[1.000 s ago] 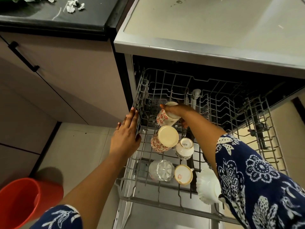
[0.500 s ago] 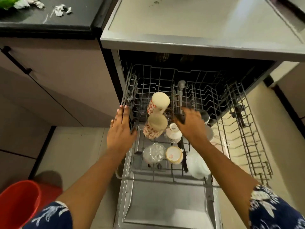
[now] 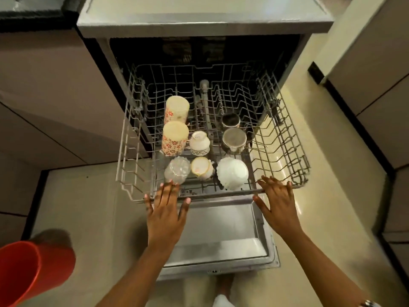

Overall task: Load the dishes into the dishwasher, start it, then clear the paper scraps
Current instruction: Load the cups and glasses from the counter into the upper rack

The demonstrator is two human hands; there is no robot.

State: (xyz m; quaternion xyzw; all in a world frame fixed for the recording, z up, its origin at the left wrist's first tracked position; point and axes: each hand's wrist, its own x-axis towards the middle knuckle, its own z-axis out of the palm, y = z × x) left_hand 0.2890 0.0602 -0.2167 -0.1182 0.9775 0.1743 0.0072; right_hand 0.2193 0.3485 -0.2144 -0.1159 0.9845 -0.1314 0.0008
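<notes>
Left hand (image 3: 166, 212) at seven o'clock and right hand (image 3: 276, 207) at five lie flat, fingers spread, on the front rail of the rack (image 3: 221, 193); upended cups (image 3: 176, 138) sit inside.

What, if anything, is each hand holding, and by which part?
Nothing is gripped. The left hand and the right hand both lie open, fingers straight, on the front rail of the rack.

A red bucket (image 3: 24, 273) stands on the tiled floor (image 3: 88, 207), near cabinet fronts (image 3: 44, 96) under a black countertop (image 3: 33, 14)
</notes>
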